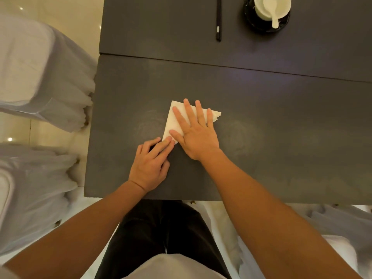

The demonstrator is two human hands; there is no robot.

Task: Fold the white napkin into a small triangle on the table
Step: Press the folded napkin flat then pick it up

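In the head view, the white napkin (177, 119) lies flat on the dark grey tabletop (261, 137), a little left of the middle and near the person's side. It already has the form of a triangle: one corner points to the far left, one to the right, and one to the near side, close to the hands.

The right hand (196, 132) lies flat on top of the napkin, palm down, with all fingers spread and stretched. Its grip is fully open and it closes around nothing; it only presses the napkin against the tabletop. The fingers cover the middle and the right part of the triangle, and the thumb lies along the near edge. The heel of the hand rests on the bare tabletop, just beside the napkin.

The left hand (152, 162) is on the near left side of the napkin. Its fingers are bent and held close together, and the tips of two fingers touch the near corner of the napkin, next to the right thumb. This grip also holds nothing between the fingers; the tips press down on the corner. Most of the left hand is on the tabletop, outside the napkin.

At the far side of the tabletop lie dark chopsticks (218, 19), and to the right of them a white cup (271, 7) with a white spoon (274, 15) stands on a dark saucer (265, 27), well apart from the napkin. Chairs with white covers (40, 67) stand on the left.
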